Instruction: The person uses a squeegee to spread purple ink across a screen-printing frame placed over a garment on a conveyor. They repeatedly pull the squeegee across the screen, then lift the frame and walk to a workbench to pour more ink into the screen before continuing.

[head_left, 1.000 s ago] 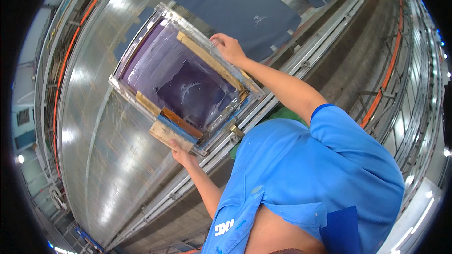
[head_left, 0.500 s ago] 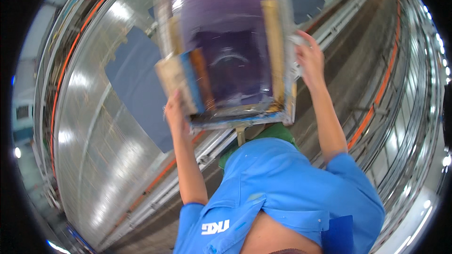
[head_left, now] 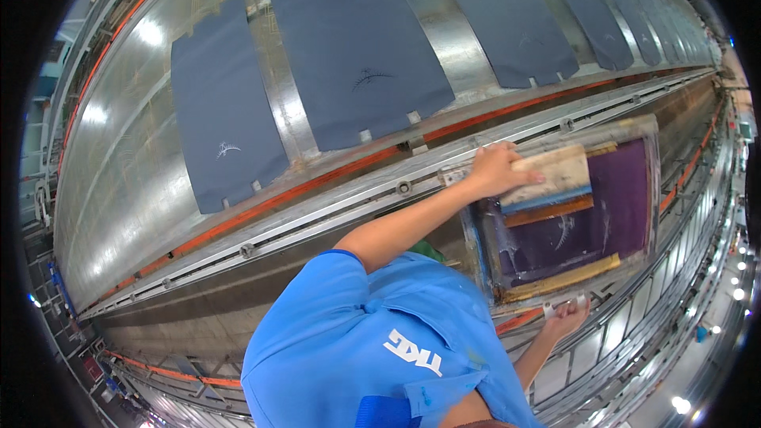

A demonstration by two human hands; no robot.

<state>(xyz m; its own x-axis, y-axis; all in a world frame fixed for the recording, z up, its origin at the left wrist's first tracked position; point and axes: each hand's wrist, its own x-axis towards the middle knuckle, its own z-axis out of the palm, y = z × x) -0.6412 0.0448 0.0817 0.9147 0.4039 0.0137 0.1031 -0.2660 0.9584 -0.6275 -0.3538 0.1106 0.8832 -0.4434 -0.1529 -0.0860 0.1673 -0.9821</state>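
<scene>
The person's left hand [head_left: 495, 170] is gripping one end of a wooden scraper [head_left: 561, 168], with the fingers bent round it and leaving little gap. The scraper is lying across the frame [head_left: 626, 131], near its upper rim, over the purple mesh [head_left: 622, 198]. The right hand [head_left: 567, 315] is bending its fingers at the lower rim, next to a small pale piece [head_left: 566, 302]; I cannot tell how tightly these fingers are closing, or whether they are holding the rim itself.

The frame is standing out over the walkway side of the metal rail [head_left: 321, 220], beside the person's body, and I cannot tell if anything is supporting it from below. If the right hand is gripping weakly, the frame could be tipping toward that side. Because the left hand is minding the scraper as well, a loosening of its fingers could be letting the scraper slide over the mesh and smear it. If the frame is swinging too near, its corner could be knocking the rail or soiling the blue shirt [head_left: 380, 309].
</scene>
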